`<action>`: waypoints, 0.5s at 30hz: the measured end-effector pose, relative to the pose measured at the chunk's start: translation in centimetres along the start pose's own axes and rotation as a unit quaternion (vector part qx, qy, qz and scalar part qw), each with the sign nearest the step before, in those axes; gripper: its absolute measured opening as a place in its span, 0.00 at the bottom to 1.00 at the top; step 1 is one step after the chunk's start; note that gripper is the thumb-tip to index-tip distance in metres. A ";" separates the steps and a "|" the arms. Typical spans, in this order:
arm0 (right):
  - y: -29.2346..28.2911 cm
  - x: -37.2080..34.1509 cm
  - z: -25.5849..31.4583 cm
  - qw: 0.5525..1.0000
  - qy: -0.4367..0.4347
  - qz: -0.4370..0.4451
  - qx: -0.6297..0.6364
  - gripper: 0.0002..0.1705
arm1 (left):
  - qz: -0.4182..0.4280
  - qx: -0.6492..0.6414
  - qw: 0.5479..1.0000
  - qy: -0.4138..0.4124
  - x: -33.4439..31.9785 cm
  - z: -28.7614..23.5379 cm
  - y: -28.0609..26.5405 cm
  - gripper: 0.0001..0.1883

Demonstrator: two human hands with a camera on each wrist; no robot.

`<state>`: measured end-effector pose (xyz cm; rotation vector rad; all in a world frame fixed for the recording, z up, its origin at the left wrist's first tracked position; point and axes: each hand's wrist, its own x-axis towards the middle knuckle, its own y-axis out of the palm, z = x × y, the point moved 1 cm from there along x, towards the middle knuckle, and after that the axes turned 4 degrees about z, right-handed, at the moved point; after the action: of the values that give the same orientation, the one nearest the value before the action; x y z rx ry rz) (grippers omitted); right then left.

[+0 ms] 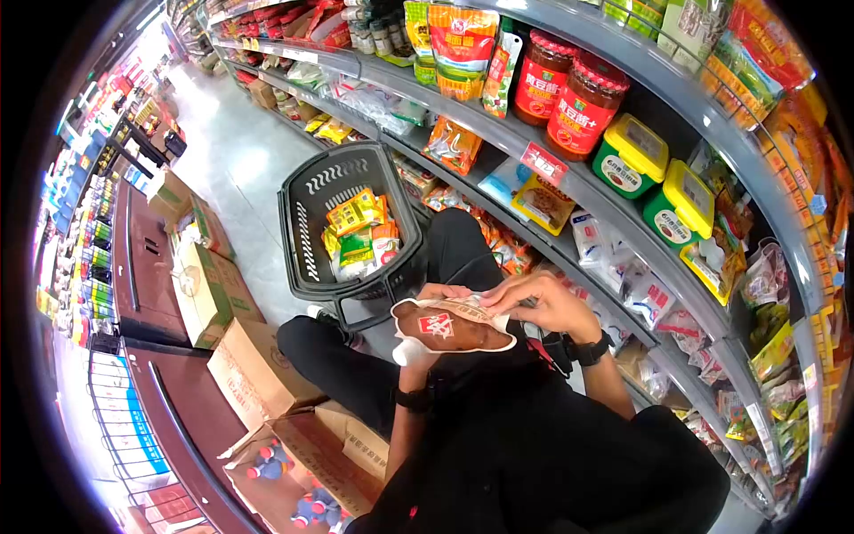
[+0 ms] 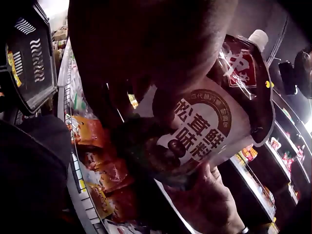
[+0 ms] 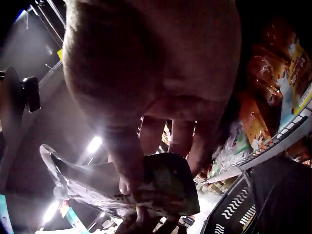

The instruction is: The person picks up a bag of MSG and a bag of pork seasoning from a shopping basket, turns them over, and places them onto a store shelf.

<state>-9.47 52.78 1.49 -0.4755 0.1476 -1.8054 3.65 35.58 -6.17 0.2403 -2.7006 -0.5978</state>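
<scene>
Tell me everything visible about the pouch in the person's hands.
The pouch looks like glossy, flexible plastic, with a white cap on one corner. Its cap end is dark brown with a red square bearing white characters; next comes a pale panel with dark characters, then a dark end with some green. It is held tilted before the person, cap towards the person's left. The left hand and right hand both grip it. Its seal cannot be judged.
</scene>
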 end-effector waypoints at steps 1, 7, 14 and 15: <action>0.1 0.0 -0.2 1.000 0.018 0.002 0.014 0.17 | -0.018 -0.019 0.999 -0.026 -0.1 0.2 -0.2 0.17; 1.6 1.2 -1.8 0.973 0.192 -0.112 0.065 0.11 | -0.105 0.413 0.889 -0.165 0.5 -1.3 -1.9 0.16; 2.1 4.8 -10.4 0.938 0.242 -0.217 0.117 0.13 | -0.183 0.362 0.905 -0.129 3.8 0.1 -3.7 0.20; 1.7 5.6 -11.0 0.931 0.249 -0.229 0.137 0.13 | -0.181 0.367 0.902 -0.136 4.7 0.3 -4.4 0.20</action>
<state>-13.49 45.37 -7.71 0.1771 0.1346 -2.3383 -0.43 30.60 -6.85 0.9244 -3.0547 0.3705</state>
